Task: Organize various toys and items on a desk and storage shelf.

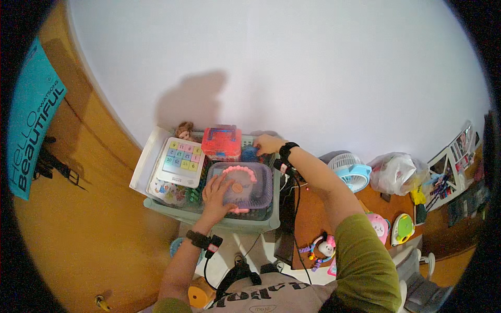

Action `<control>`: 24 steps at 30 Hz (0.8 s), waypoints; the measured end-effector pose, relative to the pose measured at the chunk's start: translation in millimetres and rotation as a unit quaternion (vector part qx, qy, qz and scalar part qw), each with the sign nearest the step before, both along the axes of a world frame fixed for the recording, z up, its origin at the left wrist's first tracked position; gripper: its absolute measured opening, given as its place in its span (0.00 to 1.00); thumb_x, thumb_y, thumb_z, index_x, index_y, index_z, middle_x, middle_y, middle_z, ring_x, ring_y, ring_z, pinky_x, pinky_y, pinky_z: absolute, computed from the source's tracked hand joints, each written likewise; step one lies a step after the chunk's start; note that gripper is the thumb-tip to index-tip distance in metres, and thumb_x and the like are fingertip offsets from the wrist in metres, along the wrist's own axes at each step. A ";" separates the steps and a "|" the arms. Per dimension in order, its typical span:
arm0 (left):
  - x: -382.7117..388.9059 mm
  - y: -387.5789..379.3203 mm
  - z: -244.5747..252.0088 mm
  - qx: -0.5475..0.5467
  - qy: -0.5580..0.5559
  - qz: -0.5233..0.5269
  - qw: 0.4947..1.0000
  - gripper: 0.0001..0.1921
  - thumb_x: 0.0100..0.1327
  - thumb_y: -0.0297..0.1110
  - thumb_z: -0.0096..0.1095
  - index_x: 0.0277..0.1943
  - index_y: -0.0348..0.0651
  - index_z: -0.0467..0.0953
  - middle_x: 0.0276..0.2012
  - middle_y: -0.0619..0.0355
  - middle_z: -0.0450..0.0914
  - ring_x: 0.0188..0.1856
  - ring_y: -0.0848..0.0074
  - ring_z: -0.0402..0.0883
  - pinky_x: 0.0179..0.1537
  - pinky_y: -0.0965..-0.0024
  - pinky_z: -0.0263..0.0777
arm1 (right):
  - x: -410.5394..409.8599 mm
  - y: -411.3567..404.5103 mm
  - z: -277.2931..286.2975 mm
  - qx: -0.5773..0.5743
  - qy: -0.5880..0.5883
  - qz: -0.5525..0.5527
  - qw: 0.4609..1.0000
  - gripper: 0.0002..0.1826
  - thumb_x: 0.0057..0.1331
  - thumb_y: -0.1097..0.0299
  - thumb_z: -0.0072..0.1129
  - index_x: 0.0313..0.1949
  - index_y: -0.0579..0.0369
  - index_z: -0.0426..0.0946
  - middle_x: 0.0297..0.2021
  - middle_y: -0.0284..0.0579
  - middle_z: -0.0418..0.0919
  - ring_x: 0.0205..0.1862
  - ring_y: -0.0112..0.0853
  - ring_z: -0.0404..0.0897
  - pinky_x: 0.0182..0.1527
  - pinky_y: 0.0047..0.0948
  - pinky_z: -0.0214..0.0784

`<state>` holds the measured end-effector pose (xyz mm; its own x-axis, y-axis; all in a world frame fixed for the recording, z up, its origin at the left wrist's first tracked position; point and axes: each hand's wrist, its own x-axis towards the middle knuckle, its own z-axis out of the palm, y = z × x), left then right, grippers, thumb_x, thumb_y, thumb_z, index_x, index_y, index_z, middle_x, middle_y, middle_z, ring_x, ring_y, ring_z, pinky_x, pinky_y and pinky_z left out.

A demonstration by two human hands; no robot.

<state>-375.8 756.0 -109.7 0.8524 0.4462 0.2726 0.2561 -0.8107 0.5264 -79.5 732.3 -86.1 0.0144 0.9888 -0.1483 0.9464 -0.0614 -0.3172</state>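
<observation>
A grey-green plastic storage bin (180,215) full of toys stands before me against the wall. Inside it a translucent purple plastic basket (267,184) holds or covers a pink curved piece (238,169). My left hand (217,195) rests spread on the basket's left part. At the bin's back right, my right hand (270,144) has its fingers bent at a dark blue item (249,153); whether it grips this is unclear. Left of that item is a red box with a blue handle (221,143). A white number puzzle board (181,162) leans at the left, with a doll (184,131) behind.
Right of the bin, a brown desk (309,219) carries a light blue fan (349,172), a filled plastic bag (395,172) and several toys. A grey chair (422,277) stands at lower right. A black cable (298,203) hangs by my right arm. A wooden door (90,234) is left.
</observation>
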 end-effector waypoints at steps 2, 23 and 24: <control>-4.1 -1.5 0.4 0.000 0.001 0.001 1.000 0.38 0.32 0.35 0.69 0.52 0.55 0.62 0.59 0.65 0.51 0.61 0.66 0.45 0.56 0.58 0.40 | -3.1 -1.6 1.2 0.002 -0.026 -0.020 0.999 0.16 0.42 0.68 0.61 0.32 0.60 0.73 0.30 0.51 0.74 0.36 0.43 0.73 0.39 0.37 0.65; 15.1 -2.7 5.4 0.027 -0.052 -0.054 0.997 0.37 0.30 0.31 0.67 0.50 0.50 0.63 0.57 0.59 0.57 0.59 0.60 0.49 0.58 0.60 0.44 | -3.7 -461.2 20.7 0.065 0.111 -0.491 0.862 0.12 0.55 0.66 0.54 0.36 0.59 0.72 0.28 0.37 0.75 0.28 0.22 0.72 0.29 0.21 0.66; 15.5 -3.6 5.8 0.021 -0.050 -0.054 0.997 0.37 0.30 0.29 0.67 0.50 0.50 0.63 0.57 0.59 0.56 0.59 0.60 0.49 0.58 0.60 0.44 | -13.7 -493.4 -2.1 0.113 0.217 -0.563 0.789 0.11 0.55 0.68 0.54 0.36 0.59 0.72 0.28 0.37 0.75 0.27 0.22 0.73 0.29 0.20 0.67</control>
<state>-360.3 752.4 -103.9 0.8620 0.3401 0.3759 0.1143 -0.8529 0.5095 -93.1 238.9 -88.2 0.8997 0.3872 -0.2014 0.1321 -0.6813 -0.7199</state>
